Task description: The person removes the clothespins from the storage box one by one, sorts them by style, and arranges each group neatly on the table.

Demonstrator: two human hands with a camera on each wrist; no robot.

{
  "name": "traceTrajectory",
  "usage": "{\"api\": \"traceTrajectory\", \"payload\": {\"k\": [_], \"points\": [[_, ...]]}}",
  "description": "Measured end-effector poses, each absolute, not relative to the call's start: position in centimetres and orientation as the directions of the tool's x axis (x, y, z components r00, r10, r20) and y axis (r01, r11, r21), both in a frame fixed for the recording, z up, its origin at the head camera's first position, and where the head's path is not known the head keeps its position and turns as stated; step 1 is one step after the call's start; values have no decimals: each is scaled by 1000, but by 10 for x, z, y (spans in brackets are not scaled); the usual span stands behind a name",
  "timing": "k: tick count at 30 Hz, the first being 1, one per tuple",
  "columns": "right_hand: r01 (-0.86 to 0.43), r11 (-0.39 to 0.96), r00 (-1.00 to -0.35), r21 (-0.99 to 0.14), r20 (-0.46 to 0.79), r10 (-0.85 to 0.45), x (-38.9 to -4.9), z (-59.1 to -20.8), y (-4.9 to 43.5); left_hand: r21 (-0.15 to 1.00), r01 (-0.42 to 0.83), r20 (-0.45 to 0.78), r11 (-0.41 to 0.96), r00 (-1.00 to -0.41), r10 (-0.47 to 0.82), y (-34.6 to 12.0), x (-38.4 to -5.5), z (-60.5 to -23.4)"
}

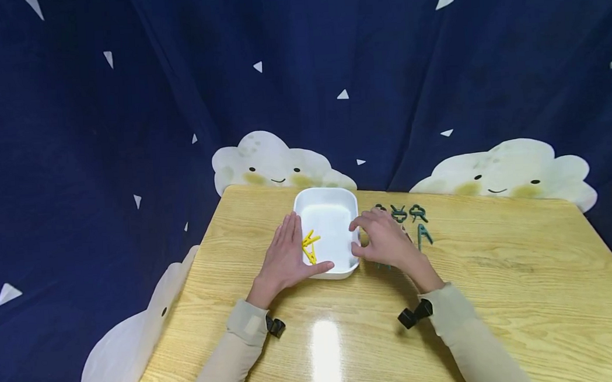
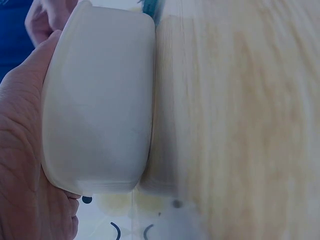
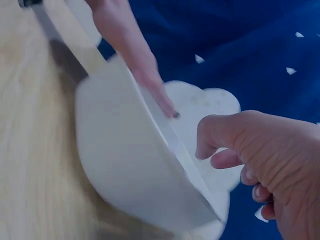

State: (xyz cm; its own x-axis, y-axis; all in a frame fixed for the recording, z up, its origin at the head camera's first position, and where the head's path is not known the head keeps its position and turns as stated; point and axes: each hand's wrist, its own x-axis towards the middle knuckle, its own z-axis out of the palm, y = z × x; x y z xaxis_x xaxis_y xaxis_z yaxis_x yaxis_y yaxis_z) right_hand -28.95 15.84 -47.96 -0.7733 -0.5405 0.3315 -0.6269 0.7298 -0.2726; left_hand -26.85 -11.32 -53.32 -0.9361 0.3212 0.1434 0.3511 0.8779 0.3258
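A white plastic bin [image 1: 328, 213] stands on the table, with yellow clothespins [image 1: 310, 252] lying inside by its left wall. My left hand [image 1: 285, 256] rests along the bin's left rim, fingers straight and thumb stretched over the near side. In the left wrist view, its palm lies against the bin's rim [image 2: 100, 100]. Over the right rim is my right hand [image 1: 385, 239], its fingers bent and its thumb apart from the index finger. Nothing shows between them. Dark green clips [image 1: 418, 212] lie right of the bin, some partly hidden by the right hand.
The wooden table [image 1: 501, 284] reaches back to a dark blue curtain [image 1: 297, 51] with white clouds and triangles. A single green clothespin [image 1: 423, 235] lies just right of the right hand. Black wrist cameras [image 1: 416, 314] sit at both cuffs.
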Motion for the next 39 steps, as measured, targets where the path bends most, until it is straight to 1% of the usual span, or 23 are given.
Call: {"api": "traceTrajectory", "payload": {"k": [6,11,14,21,24,34,39], "points": [[-686,656,-727,-313,263,-634,-298,-496,118,319,362,159,876,-931,327,-114,-268,-532],[-693,654,-719,-303,223,-658,-303,-510,98,305,382,185,873,-922,339,-113,-268,-532],[-686,668,-725,-289,194,-661,-303,-513,93,303,389,188,870,-919,345,-111,-268,-533],[-690,698,-722,-191,100,-685,-302,-514,87,312,381,177,870,-924,340,-113,-268,-532],[-686,708,-725,-170,76,-685,-303,-516,84,321,378,168,868,-925,340,-115,-267,-532],[-651,748,-758,-126,47,-651,-303,-515,81,315,376,167,871,-926,340,-116,-267,-530],[-652,749,-758,-120,72,-648,-304,-516,83,307,377,159,874,-926,343,-115,-267,-531]]}}
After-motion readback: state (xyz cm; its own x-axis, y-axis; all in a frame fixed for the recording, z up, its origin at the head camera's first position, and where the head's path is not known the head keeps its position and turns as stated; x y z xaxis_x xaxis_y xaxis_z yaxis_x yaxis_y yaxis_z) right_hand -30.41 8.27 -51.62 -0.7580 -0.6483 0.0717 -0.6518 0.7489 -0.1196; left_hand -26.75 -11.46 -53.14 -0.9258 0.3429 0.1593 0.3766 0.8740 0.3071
